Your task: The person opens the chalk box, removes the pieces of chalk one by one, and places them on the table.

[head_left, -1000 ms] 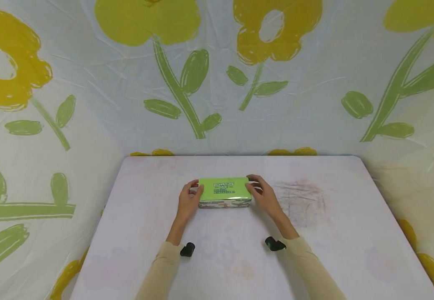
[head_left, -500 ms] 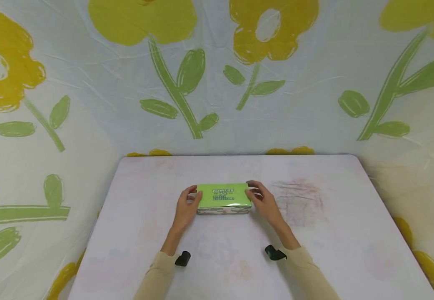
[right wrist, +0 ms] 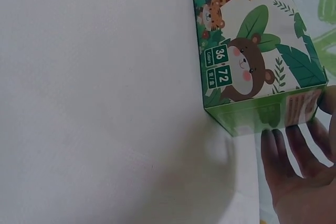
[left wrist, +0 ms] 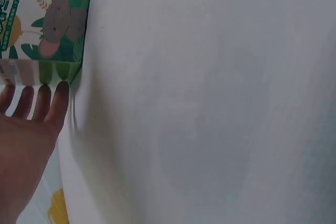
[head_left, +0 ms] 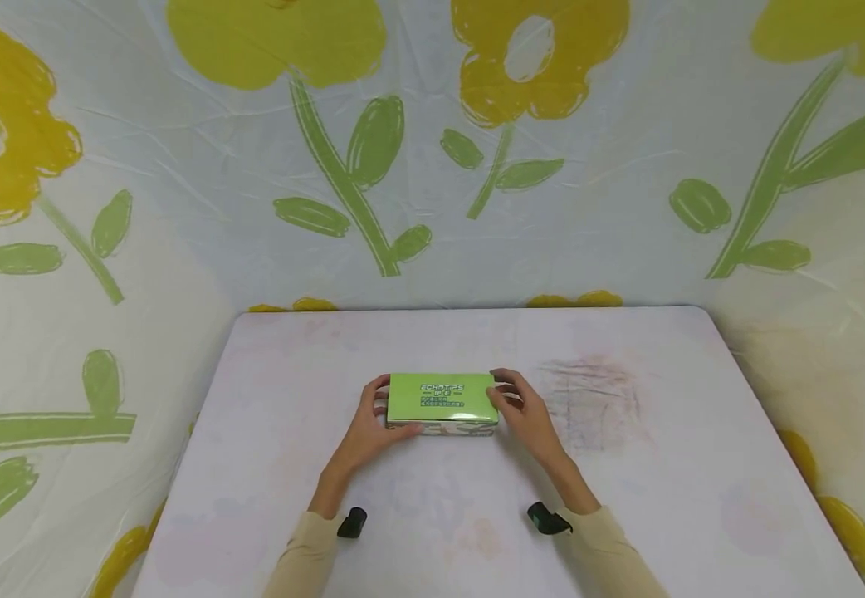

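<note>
A small cardboard box (head_left: 436, 411) with a bright green top and white lettering lies between my two hands on the table. Its long side (right wrist: 245, 72) shows cartoon animals, with "36 Colors" and "72" printed beside a bear. My left hand (head_left: 364, 436) grips the left end, thumb laid along the near side. In the left wrist view, the fingertips (left wrist: 61, 90) meet the green end panel. My right hand (head_left: 531, 422) holds the right end, its thumb at the top's right edge. The right wrist view shows fingers (right wrist: 296, 148) against that end panel.
The pale table (head_left: 440, 531) carries smudges, with dark scribbled marks (head_left: 589, 399) right of the box. Behind it hangs a white cloth (head_left: 612, 208) printed with yellow flowers and green leaves. Small black devices (head_left: 548, 518) sit at both wrists.
Both hands and the box have come nearer to me across the table. The left thumb has shifted from the top's left edge down to the near side.
</note>
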Demonstrator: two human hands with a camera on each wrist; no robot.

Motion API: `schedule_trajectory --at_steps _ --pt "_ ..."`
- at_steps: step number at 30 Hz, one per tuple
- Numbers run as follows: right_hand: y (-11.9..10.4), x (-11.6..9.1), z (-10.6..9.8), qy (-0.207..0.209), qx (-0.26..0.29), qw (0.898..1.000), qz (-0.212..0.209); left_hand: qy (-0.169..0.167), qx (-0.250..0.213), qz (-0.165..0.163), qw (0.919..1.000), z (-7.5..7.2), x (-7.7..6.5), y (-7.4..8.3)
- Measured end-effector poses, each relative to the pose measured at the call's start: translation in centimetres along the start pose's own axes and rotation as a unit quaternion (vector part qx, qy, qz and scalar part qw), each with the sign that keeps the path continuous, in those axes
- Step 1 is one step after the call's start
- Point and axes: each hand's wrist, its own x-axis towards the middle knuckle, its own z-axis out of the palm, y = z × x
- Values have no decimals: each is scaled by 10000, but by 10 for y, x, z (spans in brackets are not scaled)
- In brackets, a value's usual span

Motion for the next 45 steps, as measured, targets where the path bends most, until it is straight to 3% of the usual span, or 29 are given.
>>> schedule_trajectory --at_steps 4,8,13,17,20,29,38,42,45 --pt "-2 -2 -1 63 -317 9992 -238 -277 -152 164 9994 -4 2 -2" --pt "-7 0 -3 114 -908 9916 -918 -356 -215 385 9984 -7 5 -2" --pt "-21 7 -1 -518 -1339 9753 -1677 -389 -206 418 9982 -11 8 -5" --pt "-34 12 3 -1264 -1646 9619 -1778 -445 -224 419 9979 -11 10 -7" --pt "-39 15 6 -1559 -1920 9504 -1884 -490 -254 443 9975 -10 11 -8" --pt "-45 21 11 -1683 -2551 9233 -2327 -433 -141 302 9985 -10 9 -7" --pt "-55 31 10 -1979 -3348 8722 -2967 -435 -235 392 9980 -11 8 -9" --pt "-60 35 7 -2137 -3480 8620 -3004 -477 -155 426 9978 -11 9 -9" --pt "-64 39 5 -2345 -3409 8640 -2870 -446 -125 426 9980 -12 10 -10"
